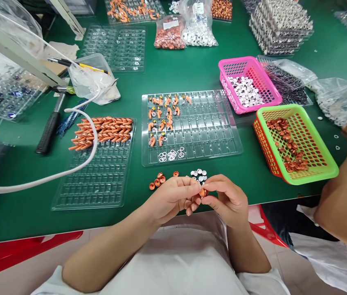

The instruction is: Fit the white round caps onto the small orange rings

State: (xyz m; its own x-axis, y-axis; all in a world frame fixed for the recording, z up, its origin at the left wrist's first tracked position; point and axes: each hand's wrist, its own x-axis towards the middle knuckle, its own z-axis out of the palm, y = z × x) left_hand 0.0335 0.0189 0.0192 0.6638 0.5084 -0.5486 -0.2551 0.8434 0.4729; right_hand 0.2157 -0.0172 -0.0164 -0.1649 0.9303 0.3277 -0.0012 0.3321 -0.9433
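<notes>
My left hand (181, 194) and my right hand (227, 198) meet over the table's near edge, fingertips closed together on a small orange cap-like part (203, 192). Fingers cover most of it, so its exact shape is hidden. Just beyond my left hand lie several loose orange cups (158, 180). Small white discs (199, 175) lie past my fingertips. Farther off, a clear compartment tray (198, 135) holds curved orange pieces (169, 112) toward its left side and white rings (172, 155) along its near row.
At left, another clear tray (93, 176) bears stacked orange pieces (102, 131); a hammer (52, 123) and a white hose (87, 162) lie nearby. To the right stand a pink basket (241, 108) of white discs and a green basket (321, 164) of orange parts. A co-worker's arm (345, 184) is at far right.
</notes>
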